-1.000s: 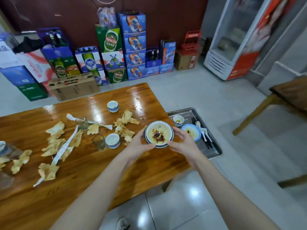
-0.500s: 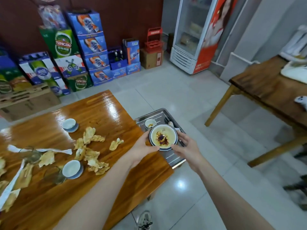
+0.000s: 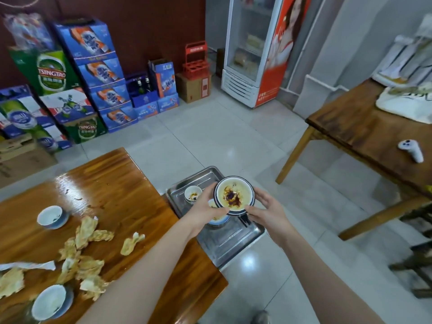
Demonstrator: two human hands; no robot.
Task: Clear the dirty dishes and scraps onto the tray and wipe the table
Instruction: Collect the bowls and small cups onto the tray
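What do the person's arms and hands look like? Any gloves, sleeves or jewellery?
Both forearms are bare as far as the picture shows: no sleeves in view. The left hand and right hand wear no gloves, and no rings, watch or bracelets are visible on the fingers or wrists.

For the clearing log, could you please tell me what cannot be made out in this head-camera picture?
- Blue bowl on the tray: mostly hidden under the held dirty bowl and the left hand.
- Dark utensils: only their ends show beneath the right hand.
- Glass by the near cup: cut off by the bottom-left edge and blurred.
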